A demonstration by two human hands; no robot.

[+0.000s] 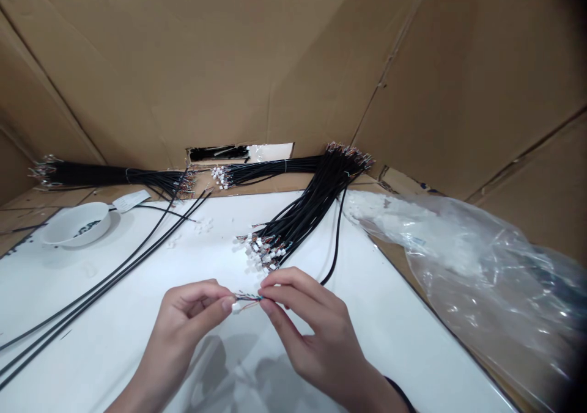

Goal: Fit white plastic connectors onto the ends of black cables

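Note:
Thin coloured wires (249,299) stretch between my two hands above the white table. My left hand (195,315) pinches their left end between thumb and forefinger, beside a small white connector (236,308). My right hand (307,321) grips the wires at their right end with its thumb and fingertips. A black cable (398,391) shows by my right wrist. Just beyond my hands, a thick bundle of black cables (307,211) ends in many white connectors (266,251).
Cable bundles lie along the cardboard wall (220,52) at the back left (110,173) and centre (275,167). A white bowl (59,226) holds small dark pieces, near a paper label (131,200). Long black cables (114,278) cross the left side. A clear plastic bag (477,260) lies right.

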